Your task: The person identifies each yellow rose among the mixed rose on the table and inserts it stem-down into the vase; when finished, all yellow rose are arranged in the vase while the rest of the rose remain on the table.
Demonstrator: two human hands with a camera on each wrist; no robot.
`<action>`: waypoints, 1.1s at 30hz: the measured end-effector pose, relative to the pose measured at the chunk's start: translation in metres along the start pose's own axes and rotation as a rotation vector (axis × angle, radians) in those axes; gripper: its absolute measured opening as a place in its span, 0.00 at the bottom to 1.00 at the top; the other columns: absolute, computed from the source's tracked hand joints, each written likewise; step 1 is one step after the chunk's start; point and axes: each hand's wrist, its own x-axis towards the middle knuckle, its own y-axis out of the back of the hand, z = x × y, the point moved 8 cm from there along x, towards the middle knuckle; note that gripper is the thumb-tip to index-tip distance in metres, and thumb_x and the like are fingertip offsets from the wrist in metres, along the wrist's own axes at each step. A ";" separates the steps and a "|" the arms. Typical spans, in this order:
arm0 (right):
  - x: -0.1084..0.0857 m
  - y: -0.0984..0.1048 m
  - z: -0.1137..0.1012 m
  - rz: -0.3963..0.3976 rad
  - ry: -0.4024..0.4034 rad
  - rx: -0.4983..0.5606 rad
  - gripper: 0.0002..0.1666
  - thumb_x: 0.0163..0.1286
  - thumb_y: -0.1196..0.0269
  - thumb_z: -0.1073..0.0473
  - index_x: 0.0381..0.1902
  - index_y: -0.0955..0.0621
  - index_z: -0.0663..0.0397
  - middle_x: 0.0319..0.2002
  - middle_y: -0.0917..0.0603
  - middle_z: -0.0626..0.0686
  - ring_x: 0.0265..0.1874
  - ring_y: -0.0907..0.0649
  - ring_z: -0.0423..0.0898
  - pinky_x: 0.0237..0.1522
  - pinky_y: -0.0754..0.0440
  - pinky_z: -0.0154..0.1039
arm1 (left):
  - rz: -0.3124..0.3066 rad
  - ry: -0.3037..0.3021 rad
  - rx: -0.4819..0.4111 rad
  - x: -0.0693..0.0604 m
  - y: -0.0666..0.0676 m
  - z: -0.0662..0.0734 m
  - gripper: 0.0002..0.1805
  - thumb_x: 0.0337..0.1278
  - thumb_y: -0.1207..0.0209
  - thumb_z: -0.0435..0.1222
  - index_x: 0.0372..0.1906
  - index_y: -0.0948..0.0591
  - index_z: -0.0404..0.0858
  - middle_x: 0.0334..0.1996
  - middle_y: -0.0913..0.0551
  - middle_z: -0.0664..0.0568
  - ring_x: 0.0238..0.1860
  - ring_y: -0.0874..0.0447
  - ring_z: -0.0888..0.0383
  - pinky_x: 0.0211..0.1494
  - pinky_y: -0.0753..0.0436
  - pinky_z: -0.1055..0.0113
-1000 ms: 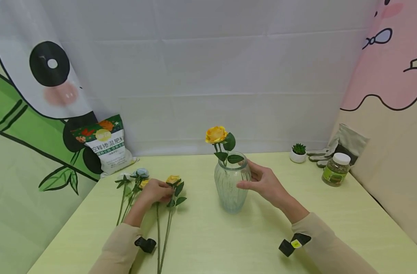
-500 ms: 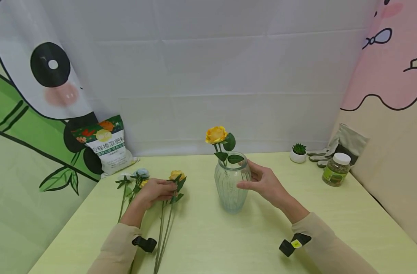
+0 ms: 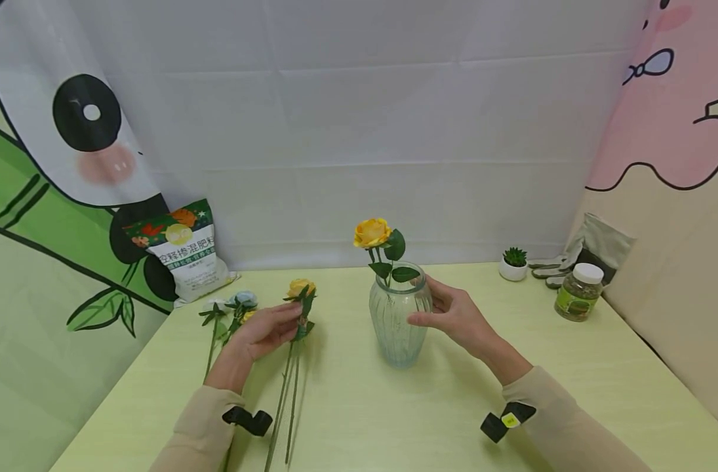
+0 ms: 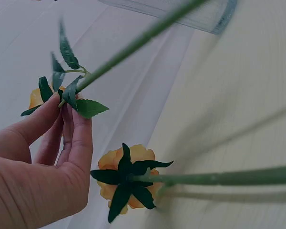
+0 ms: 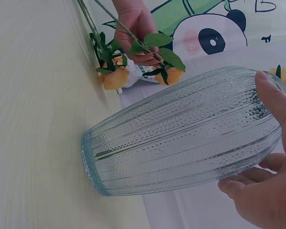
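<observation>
My left hand [image 3: 263,333] pinches the stem of a yellow rose [image 3: 300,288] just under its bloom, beside the leaves. In the left wrist view the thumb and fingertips meet on that stem, and another yellow rose [image 4: 128,176] shows its underside below the hand. On the right, my right hand [image 3: 458,314] holds the ribbed clear glass vase [image 3: 398,328] by its upper side, thumb in front. The vase stands upright on the table. One yellow rose [image 3: 372,233] sits in it, its bloom and leaves above the rim.
Left of my left hand lie more flowers, including a pale blue one [image 3: 243,299]. A fertilizer bag [image 3: 187,252] leans at the back left. At the back right are a small potted succulent [image 3: 514,263], grey gloves [image 3: 591,246] and a white-lidded jar [image 3: 579,292].
The rose in my left hand has lifted, its stem swinging apart from the table, and the bloom has risen slightly. My right hand and the vase have stayed still.
</observation>
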 end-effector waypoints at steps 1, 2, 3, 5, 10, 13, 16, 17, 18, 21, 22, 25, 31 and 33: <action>0.000 0.000 0.000 0.000 0.000 0.000 0.53 0.62 0.26 0.55 0.78 0.41 0.53 0.73 0.34 0.55 0.69 0.29 0.53 0.62 0.23 0.40 | 0.003 0.002 -0.039 0.000 -0.001 0.001 0.19 0.76 0.50 0.30 0.66 0.34 0.30 0.36 0.15 0.55 0.37 0.16 0.64 0.44 0.17 0.73; 0.000 0.000 0.000 -0.001 0.000 0.000 0.53 0.62 0.26 0.55 0.78 0.41 0.53 0.73 0.34 0.55 0.69 0.29 0.53 0.62 0.23 0.40 | -0.001 0.004 -0.077 0.000 -0.002 0.001 0.15 0.76 0.50 0.29 0.62 0.31 0.31 0.36 0.15 0.55 0.37 0.16 0.63 0.44 0.17 0.73; 0.000 0.000 0.000 -0.001 -0.001 -0.001 0.53 0.62 0.26 0.55 0.78 0.41 0.53 0.73 0.34 0.55 0.69 0.29 0.53 0.62 0.24 0.40 | -0.003 0.005 -0.113 -0.001 -0.003 0.002 0.12 0.76 0.51 0.29 0.58 0.28 0.33 0.35 0.15 0.54 0.37 0.16 0.62 0.44 0.17 0.73; 0.000 0.000 0.000 -0.001 -0.001 0.000 0.53 0.62 0.26 0.55 0.78 0.41 0.53 0.74 0.34 0.55 0.69 0.29 0.53 0.62 0.24 0.40 | -0.016 0.008 -0.176 -0.002 -0.006 0.004 0.08 0.76 0.52 0.28 0.50 0.23 0.36 0.35 0.15 0.52 0.38 0.15 0.61 0.44 0.17 0.73; 0.000 0.000 0.001 0.000 -0.002 0.005 0.53 0.62 0.26 0.55 0.78 0.41 0.53 0.74 0.34 0.55 0.69 0.29 0.53 0.62 0.24 0.39 | -0.033 0.023 -0.254 -0.004 -0.007 0.005 0.12 0.76 0.52 0.27 0.41 0.18 0.38 0.35 0.14 0.50 0.38 0.14 0.59 0.43 0.16 0.73; 0.000 -0.001 0.001 0.000 -0.003 0.005 0.53 0.62 0.26 0.55 0.78 0.41 0.53 0.74 0.34 0.55 0.69 0.29 0.53 0.62 0.24 0.39 | -0.022 0.029 -0.266 -0.005 -0.003 0.003 0.09 0.77 0.53 0.27 0.46 0.21 0.37 0.35 0.15 0.50 0.38 0.15 0.60 0.43 0.16 0.74; 0.000 -0.001 0.001 0.000 -0.003 0.005 0.53 0.62 0.25 0.54 0.78 0.41 0.53 0.74 0.34 0.56 0.69 0.29 0.53 0.61 0.23 0.39 | 0.003 0.031 -0.274 -0.004 0.002 0.002 0.09 0.78 0.54 0.28 0.54 0.28 0.37 0.36 0.15 0.50 0.37 0.15 0.61 0.42 0.16 0.76; 0.000 -0.001 0.000 -0.001 -0.001 0.007 0.53 0.62 0.25 0.54 0.78 0.41 0.52 0.74 0.34 0.56 0.69 0.29 0.53 0.61 0.23 0.39 | 0.004 0.029 -0.281 -0.004 0.003 0.001 0.10 0.78 0.54 0.28 0.57 0.31 0.37 0.36 0.15 0.51 0.37 0.15 0.62 0.43 0.16 0.76; 0.000 -0.001 0.000 -0.002 -0.001 0.010 0.53 0.62 0.25 0.54 0.78 0.41 0.52 0.74 0.35 0.57 0.68 0.28 0.53 0.60 0.22 0.39 | 0.014 0.029 -0.288 -0.004 0.004 0.002 0.11 0.78 0.54 0.28 0.58 0.32 0.37 0.36 0.15 0.51 0.38 0.15 0.62 0.43 0.17 0.76; 0.000 -0.001 0.000 -0.004 0.005 0.017 0.54 0.62 0.25 0.55 0.79 0.41 0.51 0.74 0.36 0.59 0.68 0.28 0.54 0.59 0.21 0.40 | 0.034 0.021 -0.322 -0.004 0.007 0.004 0.12 0.77 0.53 0.29 0.59 0.33 0.38 0.37 0.15 0.52 0.38 0.15 0.62 0.43 0.17 0.76; 0.000 -0.001 0.000 -0.005 0.006 0.019 0.54 0.62 0.25 0.55 0.79 0.41 0.51 0.74 0.36 0.59 0.68 0.28 0.54 0.59 0.20 0.40 | 0.031 0.015 -0.340 -0.004 0.007 0.005 0.11 0.78 0.53 0.29 0.58 0.31 0.38 0.37 0.15 0.52 0.38 0.15 0.62 0.43 0.17 0.75; 0.000 -0.001 -0.001 -0.005 0.008 0.018 0.54 0.61 0.25 0.55 0.79 0.41 0.51 0.74 0.36 0.59 0.68 0.28 0.54 0.59 0.20 0.41 | 0.005 -0.005 -0.387 -0.004 0.006 0.011 0.09 0.78 0.55 0.29 0.50 0.24 0.37 0.36 0.14 0.51 0.37 0.15 0.61 0.44 0.16 0.74; 0.000 -0.001 0.000 -0.004 0.005 0.017 0.54 0.61 0.25 0.55 0.79 0.41 0.51 0.74 0.35 0.59 0.67 0.27 0.54 0.59 0.20 0.41 | -0.055 -0.053 -0.497 -0.009 -0.001 0.025 0.19 0.79 0.56 0.30 0.38 0.14 0.34 0.35 0.13 0.48 0.38 0.13 0.57 0.46 0.14 0.70; 0.000 -0.001 -0.001 -0.003 0.004 0.016 0.54 0.61 0.25 0.55 0.78 0.41 0.51 0.74 0.35 0.59 0.68 0.27 0.54 0.59 0.20 0.41 | -0.052 -0.068 -0.523 -0.012 -0.003 0.030 0.19 0.79 0.56 0.30 0.38 0.14 0.34 0.36 0.13 0.47 0.38 0.13 0.56 0.46 0.14 0.69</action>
